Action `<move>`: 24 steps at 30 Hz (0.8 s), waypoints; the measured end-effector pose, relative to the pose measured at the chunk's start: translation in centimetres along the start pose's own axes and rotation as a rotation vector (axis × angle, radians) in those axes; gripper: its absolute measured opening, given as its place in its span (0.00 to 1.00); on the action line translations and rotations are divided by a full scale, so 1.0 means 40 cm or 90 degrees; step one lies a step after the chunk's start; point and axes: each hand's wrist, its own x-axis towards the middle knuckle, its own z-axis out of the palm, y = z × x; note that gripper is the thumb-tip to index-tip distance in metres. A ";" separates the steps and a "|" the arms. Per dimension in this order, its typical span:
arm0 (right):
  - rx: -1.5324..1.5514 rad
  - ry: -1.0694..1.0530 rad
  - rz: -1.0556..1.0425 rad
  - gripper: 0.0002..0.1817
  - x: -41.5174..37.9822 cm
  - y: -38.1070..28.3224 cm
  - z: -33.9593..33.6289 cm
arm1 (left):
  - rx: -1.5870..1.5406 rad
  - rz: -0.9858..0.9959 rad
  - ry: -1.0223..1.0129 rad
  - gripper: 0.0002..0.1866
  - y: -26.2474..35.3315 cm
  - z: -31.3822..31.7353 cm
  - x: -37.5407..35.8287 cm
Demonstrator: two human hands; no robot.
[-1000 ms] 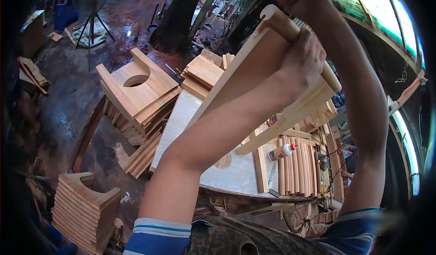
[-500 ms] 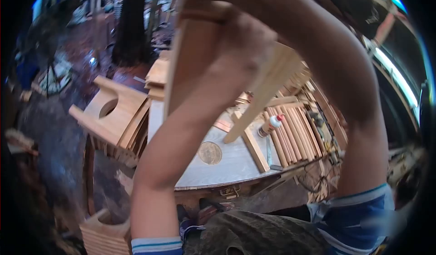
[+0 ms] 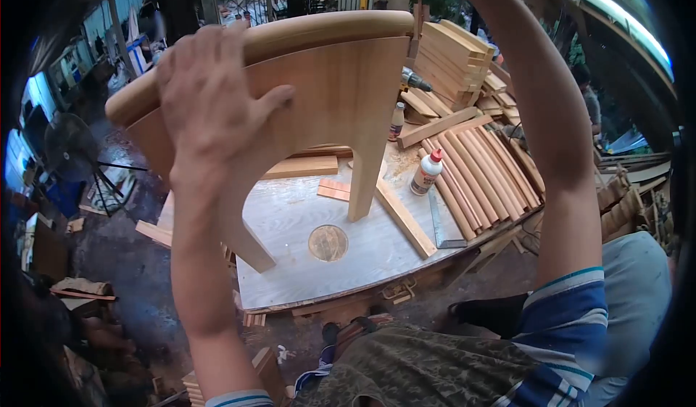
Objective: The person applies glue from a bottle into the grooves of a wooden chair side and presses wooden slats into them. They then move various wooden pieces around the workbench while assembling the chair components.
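We are in an open-sided woodshop with a wet dark floor, and below us stands a pale workbench [image 3: 290,276] with a round inlay near its front edge. On the bench lie a glue bottle [image 3: 426,173], a row of rounded wooden rods [image 3: 478,175], a flat wooden strip [image 3: 402,218] and a metal square [image 3: 440,225]. Stacked boards [image 3: 453,59] sit at the far end.

We hold a wooden chair piece [image 3: 326,95] up in the air above the bench: a flat arched panel with two legs pointing down and a rounded rail along its top. Its long axis runs from lower left to upper right across our view. Our left hand [image 3: 210,102] lies spread on the panel's near face at the left end, fingers hooked over the rail, gripping it. Our right arm [image 3: 551,138] rises past the right end, but the right hand is out of the picture, so we cannot tell its grip. The left hand is the one nearer to us.
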 end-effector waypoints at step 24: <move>0.420 0.024 -0.092 0.41 -0.508 0.539 0.123 | 0.003 -0.082 -0.431 0.37 0.256 0.018 0.272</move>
